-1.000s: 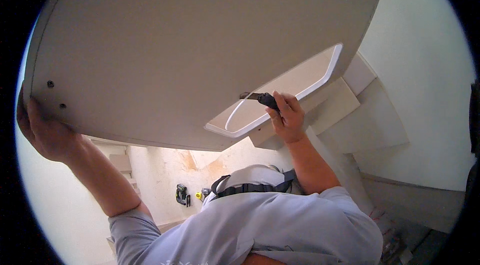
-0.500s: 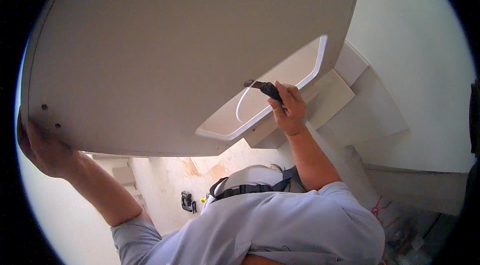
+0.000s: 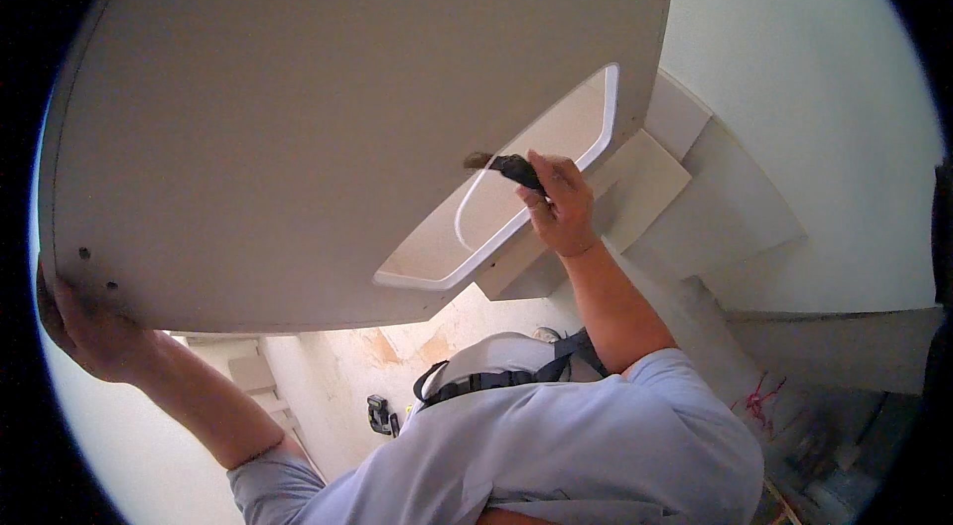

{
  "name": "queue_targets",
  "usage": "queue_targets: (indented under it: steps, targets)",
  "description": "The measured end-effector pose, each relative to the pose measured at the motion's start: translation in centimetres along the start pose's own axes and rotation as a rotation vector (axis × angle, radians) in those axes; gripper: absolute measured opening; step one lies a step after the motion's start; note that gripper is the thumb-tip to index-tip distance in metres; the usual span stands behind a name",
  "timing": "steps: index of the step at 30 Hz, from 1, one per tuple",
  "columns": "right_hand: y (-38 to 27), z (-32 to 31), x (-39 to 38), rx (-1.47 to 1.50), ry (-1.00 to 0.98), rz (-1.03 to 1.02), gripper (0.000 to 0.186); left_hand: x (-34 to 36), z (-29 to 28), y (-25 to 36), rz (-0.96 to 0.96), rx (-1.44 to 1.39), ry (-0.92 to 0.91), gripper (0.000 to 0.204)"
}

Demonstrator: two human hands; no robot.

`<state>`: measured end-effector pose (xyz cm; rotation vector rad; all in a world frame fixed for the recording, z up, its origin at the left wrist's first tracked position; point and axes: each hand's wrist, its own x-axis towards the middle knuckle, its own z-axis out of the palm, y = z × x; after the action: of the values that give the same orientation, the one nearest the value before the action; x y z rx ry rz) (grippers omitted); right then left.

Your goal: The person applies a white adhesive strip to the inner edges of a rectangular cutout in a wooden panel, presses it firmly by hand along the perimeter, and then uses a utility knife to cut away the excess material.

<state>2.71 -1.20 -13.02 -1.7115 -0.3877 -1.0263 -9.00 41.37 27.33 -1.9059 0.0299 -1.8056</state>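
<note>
My right hand (image 3: 561,202) was closed around the black-handled tool (image 3: 514,170), thumb and fingers pinched about its dark grip; with the left hand (image 3: 104,331) I had contact at the lower left edge of the big grey panel (image 3: 268,128), but its fingertips ran into shadow and behind that edge, so I could not tell how firmly it was shut. In the head view, the only one I had, the panel filled the upper left and middle, above the chest, with two dark holes (image 3: 111,285) near the left hand. The tool lay across the panel's slanted opening, its brownish flat end pointing left past the upper side of the cutout; whether that end touched the panel I could not make out. A thin white strip (image 3: 458,222) ran by the tool and curved down inside the opening, whose lower and right sides carried a white rim (image 3: 612,108). Right of the panel I saw pale boards (image 3: 640,196) near a pale wall (image 3: 794,78). Below, a dark power tool (image 3: 379,415) sat on the floor (image 3: 323,376), left of the black strap (image 3: 486,383) at the waist, and reddish strands (image 3: 762,404) showed at lower right.
</note>
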Motion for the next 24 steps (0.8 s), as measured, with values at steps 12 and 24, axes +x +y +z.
queue_targets:
  steps: [12,24]
  targets:
    - [0.2,-0.8,1.1,-0.021,0.038,0.003,0.046,0.3,-0.6,6.5,-0.563,-0.535,0.063,0.033]
    - [4.6,-1.4,-0.4,-0.069,0.105,0.131,0.048,0.2,-0.5,3.9,-0.134,-0.178,0.046,0.036]
